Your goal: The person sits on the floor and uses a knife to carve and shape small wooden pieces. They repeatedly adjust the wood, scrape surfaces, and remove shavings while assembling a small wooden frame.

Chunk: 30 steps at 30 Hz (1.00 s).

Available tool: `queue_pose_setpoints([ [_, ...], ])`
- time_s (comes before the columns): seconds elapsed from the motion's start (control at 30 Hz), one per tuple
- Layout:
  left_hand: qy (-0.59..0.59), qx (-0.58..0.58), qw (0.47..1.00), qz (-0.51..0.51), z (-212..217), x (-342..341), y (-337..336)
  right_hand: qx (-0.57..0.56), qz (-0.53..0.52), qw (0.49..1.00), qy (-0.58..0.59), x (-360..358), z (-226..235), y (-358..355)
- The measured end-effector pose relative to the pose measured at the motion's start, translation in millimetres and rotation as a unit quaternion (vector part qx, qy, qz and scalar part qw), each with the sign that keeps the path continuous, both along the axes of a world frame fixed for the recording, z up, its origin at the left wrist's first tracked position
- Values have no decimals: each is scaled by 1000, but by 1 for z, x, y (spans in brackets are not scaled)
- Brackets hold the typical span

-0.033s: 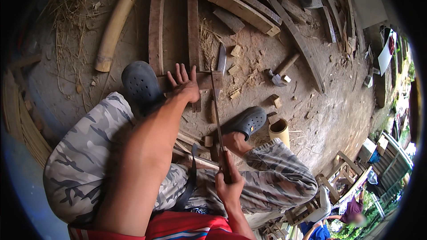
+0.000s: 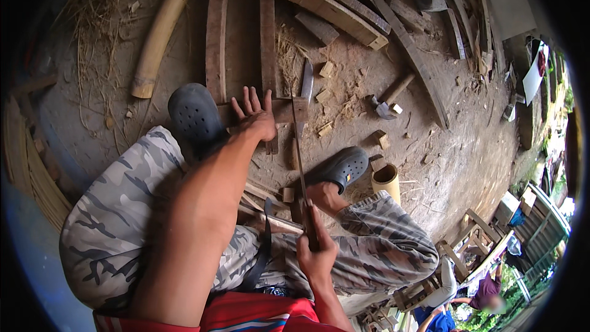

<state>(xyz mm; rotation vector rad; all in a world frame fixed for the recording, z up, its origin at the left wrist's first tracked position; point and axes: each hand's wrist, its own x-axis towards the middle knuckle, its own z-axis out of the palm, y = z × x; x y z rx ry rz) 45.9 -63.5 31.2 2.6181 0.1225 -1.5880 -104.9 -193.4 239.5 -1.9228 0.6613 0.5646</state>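
My left hand (image 2: 257, 120) lies with its fingers spread on a short wooden board (image 2: 284, 111), pressing it down across two long timbers. In my right hand (image 2: 318, 255) is the handle of a handsaw (image 2: 299, 157). Its thin blade, seen nearly edge-on, points away from me and crosses the board near its right end, to the right of my left hand. Whether the teeth have cut into the wood is too small to tell. A dark shoe (image 2: 195, 114) on my left foot stands at the board's left end. Under the board's right end lies a flat metal blade (image 2: 306, 83).
Beyond the board run the long timbers (image 2: 216, 31). A hammer (image 2: 391, 99) and small wood offcuts (image 2: 323, 129) lie to the right. Near my right shoe (image 2: 344, 169) stands a hollow bamboo piece (image 2: 386, 176). Planks (image 2: 335, 12) are piled at the far right; a bamboo pole (image 2: 161, 37) lies far left.
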Motion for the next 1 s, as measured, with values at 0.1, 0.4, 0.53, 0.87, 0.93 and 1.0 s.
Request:
queue_pose_setpoints([
  [0.1, 0, -2, 1000, -7, 0, -6, 0, -25, 19, 999, -45, 24, -58, 9],
  [0.4, 1, -11, 1000, 13, 1, 5, 1, -6, 18, 993, -114, -40, -32, -15],
  [0.53, -10, -3, 1000, -12, -2, 1, 5, -4, -1, 996, -95, 24, -96, 3],
  [0.87, -28, -38, 999, -3, -2, -3, 8, 21, -15, 996, -85, -45, -61, -15],
  [0.93, -40, -45, 998, -15, -4, -2, 13, 28, -21, 991, -130, -12, -112, -6],
  [1.0, -48, -53, 997, -14, -5, -4, 13, 31, -31, 987, -156, 17, -156, 2],
])
